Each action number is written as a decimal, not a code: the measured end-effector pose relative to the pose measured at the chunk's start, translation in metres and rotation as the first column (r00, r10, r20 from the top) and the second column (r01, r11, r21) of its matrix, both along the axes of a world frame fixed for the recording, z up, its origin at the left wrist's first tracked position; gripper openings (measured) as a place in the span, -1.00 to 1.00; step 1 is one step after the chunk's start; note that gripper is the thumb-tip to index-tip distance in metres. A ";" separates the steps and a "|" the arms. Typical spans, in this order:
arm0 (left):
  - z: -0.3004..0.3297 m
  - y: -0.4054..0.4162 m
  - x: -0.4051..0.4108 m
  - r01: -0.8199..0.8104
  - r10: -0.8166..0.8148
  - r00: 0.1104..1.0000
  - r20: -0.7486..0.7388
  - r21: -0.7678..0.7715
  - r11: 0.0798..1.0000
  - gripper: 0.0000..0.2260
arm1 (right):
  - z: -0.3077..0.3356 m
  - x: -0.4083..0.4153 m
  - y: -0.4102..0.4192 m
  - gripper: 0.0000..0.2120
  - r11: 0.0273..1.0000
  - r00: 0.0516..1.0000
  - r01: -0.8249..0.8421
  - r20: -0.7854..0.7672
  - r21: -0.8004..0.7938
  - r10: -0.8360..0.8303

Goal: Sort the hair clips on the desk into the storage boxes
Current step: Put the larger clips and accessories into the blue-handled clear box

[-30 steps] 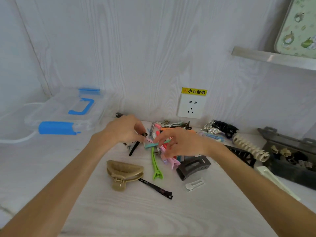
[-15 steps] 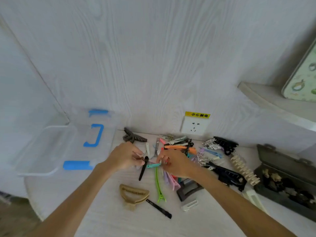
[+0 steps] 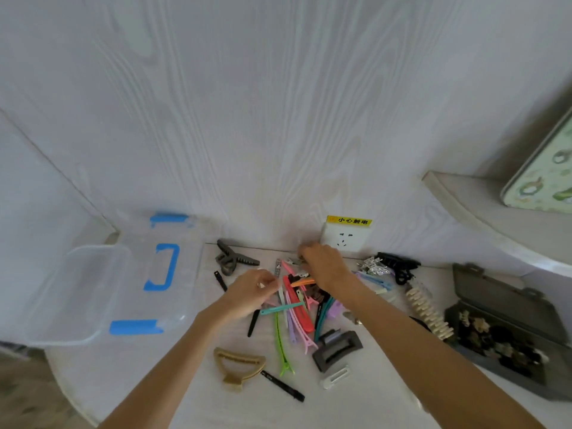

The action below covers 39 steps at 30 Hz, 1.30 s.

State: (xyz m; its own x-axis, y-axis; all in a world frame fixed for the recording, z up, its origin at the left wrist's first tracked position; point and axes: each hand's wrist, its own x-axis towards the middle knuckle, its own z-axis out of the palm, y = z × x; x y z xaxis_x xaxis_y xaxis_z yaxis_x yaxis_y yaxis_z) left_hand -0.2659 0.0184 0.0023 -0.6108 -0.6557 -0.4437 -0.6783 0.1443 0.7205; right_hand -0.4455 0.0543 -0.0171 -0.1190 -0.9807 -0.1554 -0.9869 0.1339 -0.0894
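A pile of coloured hair clips point(image 3: 297, 308) lies mid-desk. My left hand point(image 3: 249, 294) hovers at its left edge, fingertips pinched on a small pale clip point(image 3: 262, 284). My right hand point(image 3: 325, 266) reaches over the pile to the wall; its fingertips meet a small silver clip point(image 3: 293, 261), and the back of the hand hides the grip. A clear storage box with blue latches point(image 3: 93, 292) stands at the left. A dark grey box point(image 3: 507, 305) at the right holds several small clips. A black clip point(image 3: 253, 323) lies below my left hand.
Near the front lie a beige claw clip point(image 3: 238, 366), a green clip point(image 3: 283, 345), a black slide point(image 3: 283, 387), a dark rectangular claw clip point(image 3: 337, 348) and a white clip point(image 3: 335, 376). A grey claw clip point(image 3: 232, 261), a cream comb clip point(image 3: 428, 311) and black clips point(image 3: 399, 264) lie farther back. A wall socket point(image 3: 345, 239) and a shelf point(image 3: 495, 218) are behind.
My right hand has moved from the teal clip back to the clips by the wall. My left hand has let go of the black clip, which now lies on the desk.
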 end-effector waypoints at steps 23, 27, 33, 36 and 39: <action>-0.030 0.009 -0.060 0.550 -0.513 0.824 0.240 -0.554 0.625 -0.66 | -0.002 -0.002 0.092 -0.89 0.883 0.751 0.467 0.503 0.055 -0.428; -0.029 0.021 -0.063 0.478 -0.480 0.861 0.170 -0.594 0.647 -0.69 | -0.005 -0.007 0.089 -0.92 0.891 0.741 0.444 0.519 0.097 -0.426; -0.033 0.030 -0.065 0.516 -0.498 0.846 0.193 -0.535 0.669 -0.67 | 0.008 -0.035 0.113 -0.90 0.785 0.487 0.605 0.719 0.131 -0.495; -0.027 0.032 -0.064 0.455 -0.439 0.882 0.170 -0.546 0.703 -0.71 | 0.021 -0.053 0.133 -0.92 0.759 0.388 0.624 0.771 0.184 -0.505; -0.019 0.042 -0.058 0.160 -0.207 0.978 -0.032 -0.520 0.839 -0.77 | 0.038 -0.070 0.154 -0.94 0.764 0.292 0.610 0.836 0.211 -0.465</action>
